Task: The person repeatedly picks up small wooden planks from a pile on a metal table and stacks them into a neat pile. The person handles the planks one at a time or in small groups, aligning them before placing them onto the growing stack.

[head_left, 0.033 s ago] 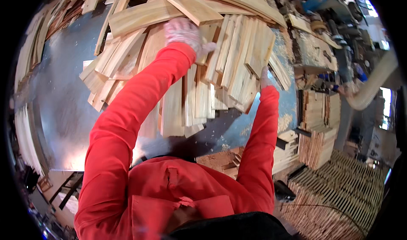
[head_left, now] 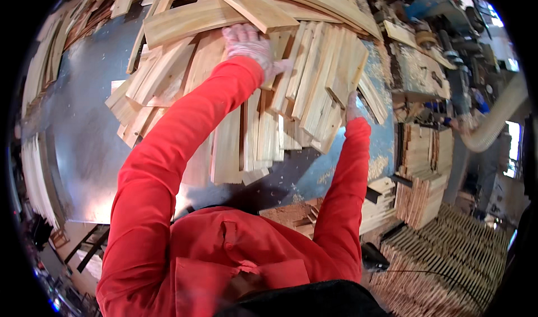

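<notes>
My left hand (head_left: 249, 45), in a pale, reddish-stained glove, lies on the pile of light wooden boards, fingers spread and thumb stretched to the right. Beside its thumb, a row of narrow boards (head_left: 314, 65) leans together at a slant. My right hand (head_left: 353, 108), also gloved, touches the right side of this row at a short board (head_left: 346, 73); most of its fingers are hidden. Below the left forearm, more boards (head_left: 228, 149) fan out toward me. A wide board (head_left: 190, 21) lies across the pile just beyond my left fingertips, under another slanting board (head_left: 252, 6).
The boards rest on a blue-grey metal table (head_left: 84, 110) dusted with sawdust. Upright pale strips (head_left: 39, 174) stand at its left edge. On the right are stacked boards (head_left: 420, 177), a large slatted stack (head_left: 448, 261), machinery (head_left: 443, 42) and a pale flexible hose (head_left: 499, 121).
The whole view has shifted slightly. My left hand sits a little farther right on the boards, with its thumb reaching out more. The right hand stays against the row's side.
</notes>
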The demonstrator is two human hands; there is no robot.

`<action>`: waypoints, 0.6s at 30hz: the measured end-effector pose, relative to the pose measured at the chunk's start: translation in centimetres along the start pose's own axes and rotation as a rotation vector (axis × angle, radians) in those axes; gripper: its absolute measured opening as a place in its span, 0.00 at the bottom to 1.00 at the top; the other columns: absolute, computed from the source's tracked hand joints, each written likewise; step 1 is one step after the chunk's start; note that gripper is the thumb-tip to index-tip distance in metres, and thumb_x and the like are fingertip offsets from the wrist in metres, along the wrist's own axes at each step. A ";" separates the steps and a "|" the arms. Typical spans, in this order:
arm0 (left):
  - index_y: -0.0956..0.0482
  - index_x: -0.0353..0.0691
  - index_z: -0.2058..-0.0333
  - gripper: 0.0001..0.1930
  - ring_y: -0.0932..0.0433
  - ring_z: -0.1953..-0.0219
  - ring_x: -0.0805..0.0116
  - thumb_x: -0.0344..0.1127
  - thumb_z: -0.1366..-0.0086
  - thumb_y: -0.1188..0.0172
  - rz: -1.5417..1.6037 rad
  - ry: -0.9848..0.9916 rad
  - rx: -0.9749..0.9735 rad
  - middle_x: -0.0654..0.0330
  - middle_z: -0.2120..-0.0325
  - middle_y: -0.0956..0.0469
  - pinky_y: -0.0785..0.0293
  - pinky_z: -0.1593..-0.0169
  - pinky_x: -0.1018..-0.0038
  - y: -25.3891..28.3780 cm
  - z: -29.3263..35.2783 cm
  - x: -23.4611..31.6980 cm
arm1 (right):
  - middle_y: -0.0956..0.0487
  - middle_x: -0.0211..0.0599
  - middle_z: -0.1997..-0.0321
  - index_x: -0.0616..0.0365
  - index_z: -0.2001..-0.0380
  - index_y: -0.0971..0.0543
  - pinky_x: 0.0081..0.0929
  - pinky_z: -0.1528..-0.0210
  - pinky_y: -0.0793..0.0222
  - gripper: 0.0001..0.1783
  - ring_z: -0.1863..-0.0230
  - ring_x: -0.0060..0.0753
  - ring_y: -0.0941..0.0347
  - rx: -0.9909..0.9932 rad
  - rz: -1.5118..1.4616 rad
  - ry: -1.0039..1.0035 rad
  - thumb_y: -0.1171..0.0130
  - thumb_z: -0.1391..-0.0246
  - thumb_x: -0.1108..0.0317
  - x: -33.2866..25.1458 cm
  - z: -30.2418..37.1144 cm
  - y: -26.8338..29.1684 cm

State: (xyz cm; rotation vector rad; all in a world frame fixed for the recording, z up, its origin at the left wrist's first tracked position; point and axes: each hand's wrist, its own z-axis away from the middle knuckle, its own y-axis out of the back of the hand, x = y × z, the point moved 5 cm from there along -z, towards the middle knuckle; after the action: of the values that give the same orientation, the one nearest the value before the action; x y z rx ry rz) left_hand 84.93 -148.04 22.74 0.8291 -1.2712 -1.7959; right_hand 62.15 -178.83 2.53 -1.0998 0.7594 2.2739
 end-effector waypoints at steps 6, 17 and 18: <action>0.50 0.39 0.32 0.59 0.59 0.29 0.43 0.83 0.49 0.62 0.046 0.111 -0.149 0.42 0.31 0.53 0.63 0.31 0.49 -0.3 -2.1 3.3 | 0.36 0.43 0.33 0.58 0.32 0.45 0.39 0.36 0.38 0.55 0.36 0.45 0.36 -0.436 -0.191 0.010 0.59 0.48 0.23 -4.5 0.3 -4.2; 0.56 0.35 0.31 0.62 0.62 0.29 0.44 0.79 0.51 0.50 0.229 0.265 -0.074 0.41 0.31 0.59 0.50 0.35 0.43 0.3 -0.2 0.4 | 0.25 0.40 0.46 0.58 0.39 0.35 0.39 0.46 0.28 0.40 0.48 0.39 0.26 -0.600 -0.719 -0.169 0.50 0.42 0.36 -2.1 7.8 -11.8; 0.56 0.37 0.31 0.62 0.64 0.28 0.44 0.80 0.52 0.50 0.243 0.284 -0.102 0.41 0.31 0.61 0.51 0.35 0.42 0.5 0.3 -0.6 | 0.24 0.39 0.48 0.58 0.39 0.34 0.38 0.45 0.28 0.38 0.48 0.38 0.27 -0.533 -0.701 -0.148 0.51 0.41 0.39 -1.4 9.1 -13.3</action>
State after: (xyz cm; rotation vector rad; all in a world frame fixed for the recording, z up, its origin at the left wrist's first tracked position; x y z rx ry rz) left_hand 85.07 -147.46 23.31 0.8027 -1.0387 -1.4784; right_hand 66.55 -163.42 4.87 -1.1594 -0.2968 1.9250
